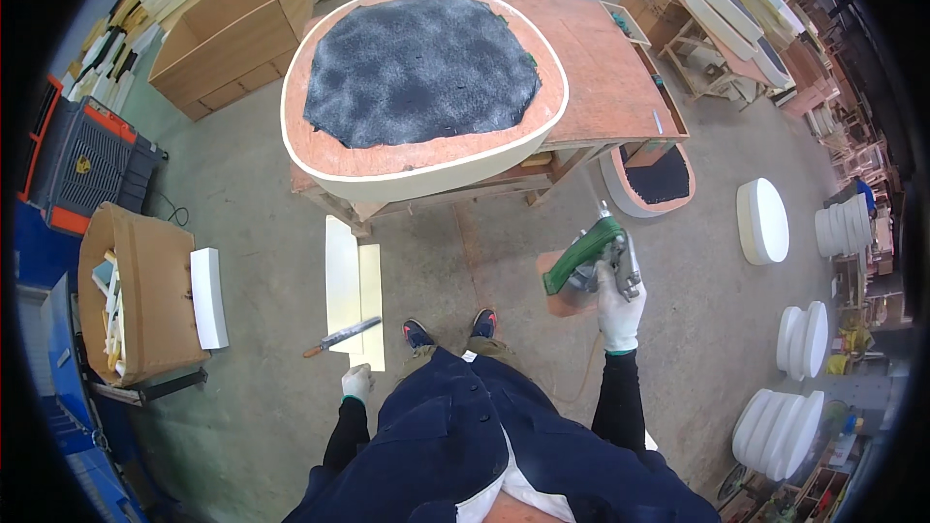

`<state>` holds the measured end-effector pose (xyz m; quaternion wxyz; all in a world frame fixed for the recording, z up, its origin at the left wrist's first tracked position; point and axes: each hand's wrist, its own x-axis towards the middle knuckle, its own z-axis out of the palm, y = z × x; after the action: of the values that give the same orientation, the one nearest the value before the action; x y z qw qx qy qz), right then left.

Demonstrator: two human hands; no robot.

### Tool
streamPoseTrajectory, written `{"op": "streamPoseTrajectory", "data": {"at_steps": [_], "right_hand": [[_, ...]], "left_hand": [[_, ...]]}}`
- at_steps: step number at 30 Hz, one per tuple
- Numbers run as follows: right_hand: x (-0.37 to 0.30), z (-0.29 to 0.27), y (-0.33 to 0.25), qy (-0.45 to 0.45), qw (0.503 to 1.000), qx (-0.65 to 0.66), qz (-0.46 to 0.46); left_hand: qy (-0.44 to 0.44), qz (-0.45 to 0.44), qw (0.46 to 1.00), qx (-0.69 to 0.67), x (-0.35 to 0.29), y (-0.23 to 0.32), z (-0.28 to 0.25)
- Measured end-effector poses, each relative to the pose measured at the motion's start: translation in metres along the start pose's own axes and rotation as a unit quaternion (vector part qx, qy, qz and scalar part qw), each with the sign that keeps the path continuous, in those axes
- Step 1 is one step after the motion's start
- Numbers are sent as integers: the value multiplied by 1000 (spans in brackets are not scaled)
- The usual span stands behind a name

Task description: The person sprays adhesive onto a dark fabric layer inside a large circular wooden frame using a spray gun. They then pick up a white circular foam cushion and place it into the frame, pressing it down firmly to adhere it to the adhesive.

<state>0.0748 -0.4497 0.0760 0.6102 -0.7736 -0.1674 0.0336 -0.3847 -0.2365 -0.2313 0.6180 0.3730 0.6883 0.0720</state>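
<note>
My right hand (620, 310), in a white glove, is closed round a metal spray gun (605, 257) partly wrapped in green. It is held out to the right, with its nozzle pointing at the workbench. My left hand (356, 384), also gloved, hangs low at my left with curled fingers; nothing shows in it. Just beyond it are pale foam strips (343, 271), and across them lies a long blade with a wooden handle (347, 334). Ahead, a large rounded cushion-like piece (431, 163) with a cream rim rests on the bench. Dark, white-mottled fabric (417, 68) covers its middle.
The wooden workbench (610, 73) stands ahead. A smaller rounded piece (639, 203) leans under its right end. A cardboard box (155, 291) of offcuts and an orange-black machine (92, 160) stand left. White rounded pieces (763, 223) stand on the right floor.
</note>
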Motion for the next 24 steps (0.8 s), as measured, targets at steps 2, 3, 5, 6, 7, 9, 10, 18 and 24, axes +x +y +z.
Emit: {"op": "streamPoseTrajectory", "data": {"at_steps": [2, 3, 5, 6, 7, 9, 10, 18, 24], "right_hand": [[2, -7, -9, -54, 998, 22, 26], [3, -9, -13, -81, 995, 33, 39], [0, -8, -15, -58, 998, 24, 25], [-2, -4, -16, -33, 999, 31, 22], [-3, -1, -16, -12, 999, 41, 19], [-4, -9, -9, -30, 999, -1, 13], [-5, -11, -7, -39, 999, -22, 9], [-16, 6, -11, -114, 993, -27, 8], [-26, 46, -20, -204, 979, -28, 8]], "left_hand": [[12, -12, 1000, 9, -3, 0, 2], [11, -14, 1000, 10, -4, 1, 1], [4, -22, 1000, 16, -6, 1, 0], [-3, -15, 1000, 11, -5, 1, 2], [-6, -6, 1000, 2, -4, 3, 4], [-17, 1, 1000, -11, -5, 5, 4], [-24, -2, 1000, -16, -2, 4, 3], [-4, 2, 1000, -20, -2, 3, -2], [-3, -1, 999, -38, -3, -18, -16]]}}
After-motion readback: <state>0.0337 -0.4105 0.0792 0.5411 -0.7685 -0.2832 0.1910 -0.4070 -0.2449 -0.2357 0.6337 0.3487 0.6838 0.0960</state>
